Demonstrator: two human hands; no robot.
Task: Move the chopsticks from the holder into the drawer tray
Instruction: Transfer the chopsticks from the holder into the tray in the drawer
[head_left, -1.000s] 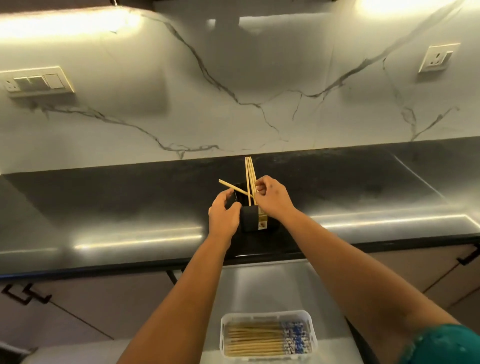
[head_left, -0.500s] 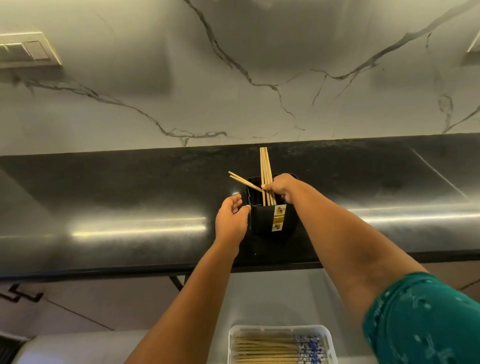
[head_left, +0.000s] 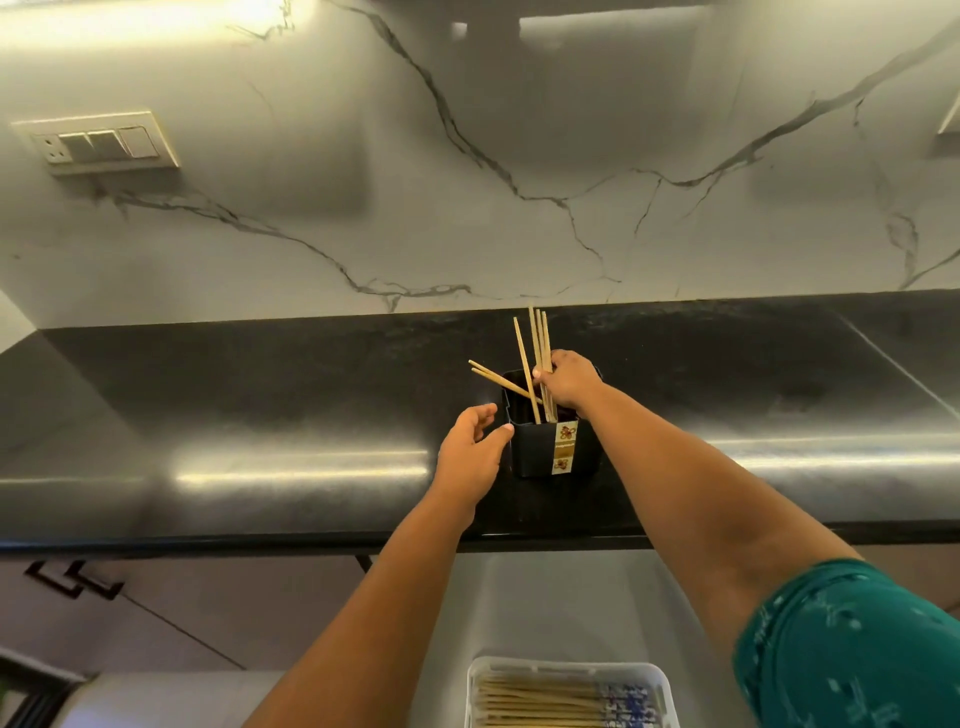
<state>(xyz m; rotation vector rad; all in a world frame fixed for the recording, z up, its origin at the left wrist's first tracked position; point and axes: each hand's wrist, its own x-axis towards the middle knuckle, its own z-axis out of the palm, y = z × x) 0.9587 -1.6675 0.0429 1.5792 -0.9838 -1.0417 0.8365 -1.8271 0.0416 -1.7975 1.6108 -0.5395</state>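
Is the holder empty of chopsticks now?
No: several chopsticks stand in the black holder, gripped by the right hand.

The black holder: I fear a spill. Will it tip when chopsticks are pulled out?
Possibly: the holder looks tall, narrow and light. The left hand touches its side, likely steadying it. The chopsticks look thin and stiff, so should slide free.

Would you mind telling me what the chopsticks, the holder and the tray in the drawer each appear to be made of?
Chopsticks: probably bamboo or light wood, pale tan and matt.
Holder: likely plastic, a black, smooth, faintly glossy moulded box with a paper-looking label; lacquered wood cannot be ruled out.
Tray: seemingly translucent whitish plastic, thin-walled with rounded corners, and the chopsticks in it show faintly through.
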